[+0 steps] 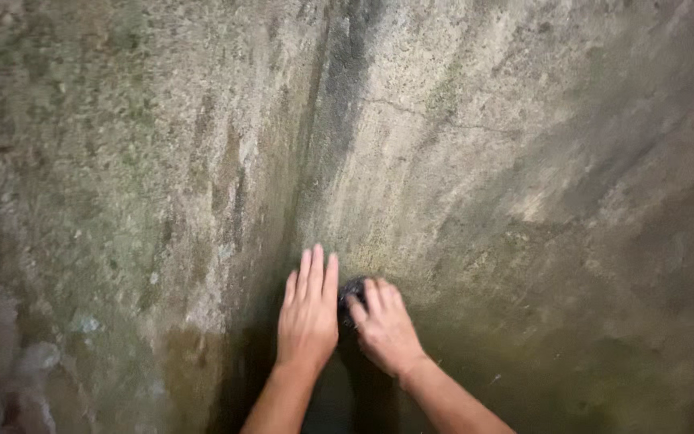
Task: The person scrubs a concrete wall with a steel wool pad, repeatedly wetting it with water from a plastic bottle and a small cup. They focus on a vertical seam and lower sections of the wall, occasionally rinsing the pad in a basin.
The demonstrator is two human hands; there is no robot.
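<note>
down where two stained, mossy grey concrete walls (162, 161) meet, a small dark round object (353, 289) sits between both hands. left hand (308, 317) lies flat, fingers straight, just beside it; right hand (385, 325) curls over its edge. it looks wet, probably slippery and rigid; grip its rim. its lower part is hidden and blurred.

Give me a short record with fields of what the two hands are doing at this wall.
Setting: rough, stained grey concrete wall with a dark vertical streak
Left hand: flat, fingers extended, pressed against the wall
Right hand: fingers curled on a small dark round object
Object: mostly hidden, its kind cannot be told
Position: hands side by side, low on the wall
</note>
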